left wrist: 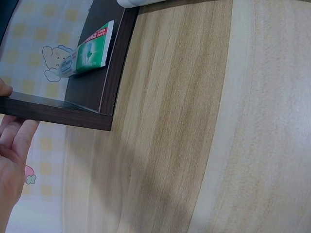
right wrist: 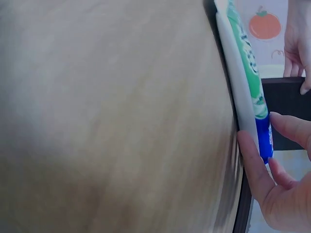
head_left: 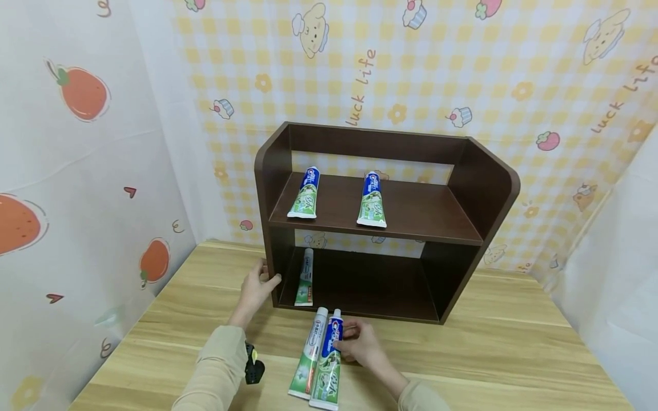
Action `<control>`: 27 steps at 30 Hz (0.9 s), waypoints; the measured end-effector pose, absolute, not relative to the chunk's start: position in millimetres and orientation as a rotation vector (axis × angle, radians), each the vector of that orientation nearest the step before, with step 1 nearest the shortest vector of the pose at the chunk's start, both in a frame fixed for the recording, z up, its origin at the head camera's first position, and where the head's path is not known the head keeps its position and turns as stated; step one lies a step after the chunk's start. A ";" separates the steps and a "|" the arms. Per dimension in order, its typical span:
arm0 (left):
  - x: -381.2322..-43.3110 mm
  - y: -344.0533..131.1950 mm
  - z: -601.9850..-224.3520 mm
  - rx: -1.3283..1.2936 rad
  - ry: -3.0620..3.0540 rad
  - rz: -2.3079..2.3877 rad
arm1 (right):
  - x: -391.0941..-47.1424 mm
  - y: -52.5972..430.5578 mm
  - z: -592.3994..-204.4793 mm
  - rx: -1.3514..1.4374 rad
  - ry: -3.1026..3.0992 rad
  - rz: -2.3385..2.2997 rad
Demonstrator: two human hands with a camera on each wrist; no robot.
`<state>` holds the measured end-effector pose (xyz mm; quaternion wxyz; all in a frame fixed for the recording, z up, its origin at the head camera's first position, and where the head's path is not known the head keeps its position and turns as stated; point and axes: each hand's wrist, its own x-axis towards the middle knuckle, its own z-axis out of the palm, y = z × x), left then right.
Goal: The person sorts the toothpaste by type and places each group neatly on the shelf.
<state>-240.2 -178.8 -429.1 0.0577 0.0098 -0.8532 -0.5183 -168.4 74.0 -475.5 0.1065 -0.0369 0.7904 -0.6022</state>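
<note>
We see the left hand gripping the left edge of the shelf, and the right hand pinching a blue-green toothpaste tube near the shelf's lower front edge.

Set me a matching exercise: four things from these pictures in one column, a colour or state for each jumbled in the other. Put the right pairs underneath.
1. Left hand
2. Right hand
3. Shelf unit
4. Lower-shelf tube

A. Dark brown all over
B. Pinching a blue-and-green tube
C. Green toward its flat end
D. Gripping a side panel

Pairs: 1-D; 2-B; 3-A; 4-C
</note>
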 end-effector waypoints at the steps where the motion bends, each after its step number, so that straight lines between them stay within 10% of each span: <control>1: -240.4 -178.9 -429.4 0.029 -2.588 -1.571 | -167.8 73.5 -476.0 -0.099 2.340 -1.766; 27: -238.2 -177.8 -427.2 -0.003 -2.566 -1.560 | -153.6 43.3 -469.5 -0.085 2.505 -1.533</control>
